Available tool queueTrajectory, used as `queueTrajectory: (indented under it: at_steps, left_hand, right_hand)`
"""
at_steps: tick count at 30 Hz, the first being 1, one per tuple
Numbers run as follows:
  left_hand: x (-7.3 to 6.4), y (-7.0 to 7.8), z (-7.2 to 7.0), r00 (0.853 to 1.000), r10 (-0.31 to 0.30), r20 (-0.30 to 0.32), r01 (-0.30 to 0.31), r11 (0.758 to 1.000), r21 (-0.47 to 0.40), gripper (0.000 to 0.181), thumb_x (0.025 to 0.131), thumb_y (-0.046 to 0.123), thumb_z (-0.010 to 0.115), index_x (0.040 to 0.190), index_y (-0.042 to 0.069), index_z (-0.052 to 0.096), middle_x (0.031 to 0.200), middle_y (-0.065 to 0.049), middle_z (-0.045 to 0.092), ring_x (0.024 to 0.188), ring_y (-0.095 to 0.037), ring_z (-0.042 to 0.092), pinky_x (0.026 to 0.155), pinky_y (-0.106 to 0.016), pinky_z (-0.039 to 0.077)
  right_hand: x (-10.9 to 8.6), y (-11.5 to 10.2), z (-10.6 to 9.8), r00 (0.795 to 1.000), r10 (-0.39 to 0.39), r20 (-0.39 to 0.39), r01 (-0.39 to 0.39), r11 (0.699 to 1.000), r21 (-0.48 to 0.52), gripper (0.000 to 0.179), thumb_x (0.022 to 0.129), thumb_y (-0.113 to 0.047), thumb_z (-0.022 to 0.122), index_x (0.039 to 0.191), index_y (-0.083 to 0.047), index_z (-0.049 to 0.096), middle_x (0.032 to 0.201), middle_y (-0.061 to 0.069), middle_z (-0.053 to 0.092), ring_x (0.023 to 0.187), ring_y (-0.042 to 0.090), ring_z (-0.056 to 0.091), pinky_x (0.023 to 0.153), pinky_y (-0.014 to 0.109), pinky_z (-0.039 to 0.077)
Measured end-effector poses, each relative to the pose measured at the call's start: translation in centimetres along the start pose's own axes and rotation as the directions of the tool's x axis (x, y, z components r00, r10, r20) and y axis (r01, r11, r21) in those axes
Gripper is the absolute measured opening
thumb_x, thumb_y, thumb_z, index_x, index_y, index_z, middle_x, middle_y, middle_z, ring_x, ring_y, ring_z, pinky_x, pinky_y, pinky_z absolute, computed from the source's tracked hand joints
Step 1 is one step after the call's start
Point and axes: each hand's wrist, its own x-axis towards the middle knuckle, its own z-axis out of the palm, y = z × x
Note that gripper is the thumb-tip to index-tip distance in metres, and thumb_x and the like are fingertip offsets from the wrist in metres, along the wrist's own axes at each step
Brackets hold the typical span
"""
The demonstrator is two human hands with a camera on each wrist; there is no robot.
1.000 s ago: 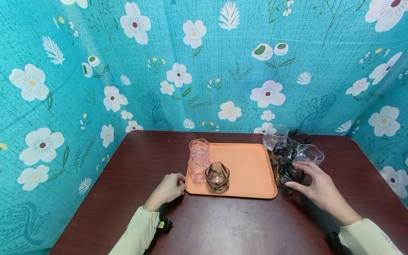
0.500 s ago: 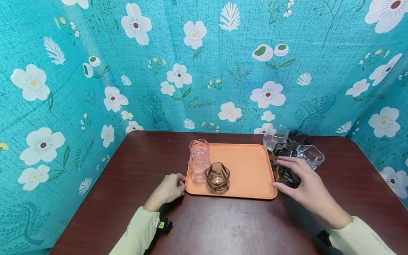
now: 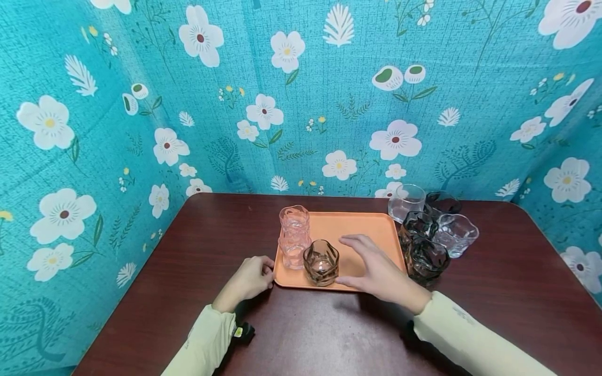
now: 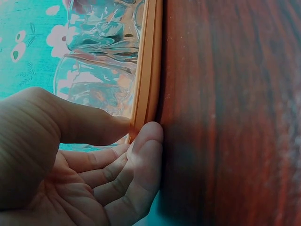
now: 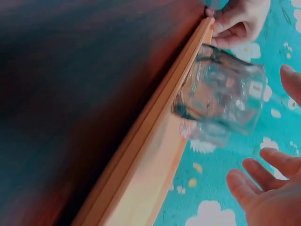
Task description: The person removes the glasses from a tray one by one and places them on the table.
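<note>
An orange tray (image 3: 362, 250) lies on the table, its near left corner pinched between the thumb and fingers of my left hand (image 3: 249, 278). In the left wrist view that thumb (image 4: 94, 123) presses on the tray's rim (image 4: 146, 66). Along the tray's left side stand two pink glasses, a near one (image 3: 293, 251) and a far one (image 3: 294, 215). A brown wavy glass (image 3: 322, 263) is upright beside them. My right hand (image 3: 383, 271) hovers over the tray just right of this brown glass, thumb and fingers spread apart, holding nothing. The right wrist view shows a gap between fingers and glass (image 5: 225, 89).
Right of the tray stand several glasses close together: dark ones (image 3: 425, 261), a clear wavy one (image 3: 455, 235) and a clear round one (image 3: 406, 203). A floral teal cloth (image 3: 301, 104) hangs behind the dark wooden table (image 3: 226, 224).
My right hand has moved left from the dark glasses, across the tray's right part, to the brown glass. The left hand and the glasses have stayed in place.
</note>
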Motion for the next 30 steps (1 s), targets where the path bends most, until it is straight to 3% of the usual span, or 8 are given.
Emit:
queueTrajectory:
  at_steps: [11, 20, 30]
  left_hand:
    - [-0.1, -0.2, -0.1, 1.0, -0.006, -0.002, 0.006, 1.0, 0.005, 0.013, 0.084, 0.0, 0.06, 0.097, -0.003, 0.061, 0.065, 0.001, 0.059, 0.053, -0.009, 0.058, 0.049, -0.026, 0.045]
    - [0.2, 0.3, -0.4, 1.0, 0.006, -0.008, -0.006, 1.0, 0.007, 0.014, 0.082, -0.001, 0.059, 0.096, -0.003, 0.061, 0.065, 0.002, 0.059, 0.052, -0.009, 0.058, 0.049, -0.026, 0.046]
    - [0.2, -0.2, -0.1, 1.0, -0.012, 0.008, 0.012, 1.0, -0.003, 0.014, 0.083, 0.0, 0.06, 0.097, -0.003, 0.061, 0.066, 0.001, 0.059, 0.052, -0.009, 0.058, 0.05, -0.026, 0.046]
  right_hand:
    - [3.1, -1.0, 2.2, 0.996, 0.015, 0.086, -0.014, 1.0, -0.008, 0.082, 0.071, -0.046, 0.079, 0.134, -0.006, 0.047, 0.131, 0.005, 0.045, 0.119, 0.018, 0.044, 0.095, 0.039, 0.041]
    - [3.6, -0.9, 2.7, 0.995, 0.039, 0.097, -0.036, 0.999, -0.027, 0.081, 0.073, -0.044, 0.079, 0.136, -0.005, 0.045, 0.124, 0.005, 0.049, 0.109, 0.017, 0.049, 0.088, 0.037, 0.045]
    - [3.5, -1.2, 3.0, 0.991, 0.083, 0.105, -0.083, 0.997, -0.002, 0.082, 0.072, -0.044, 0.079, 0.136, -0.006, 0.045, 0.122, 0.008, 0.05, 0.1, 0.015, 0.053, 0.081, 0.036, 0.047]
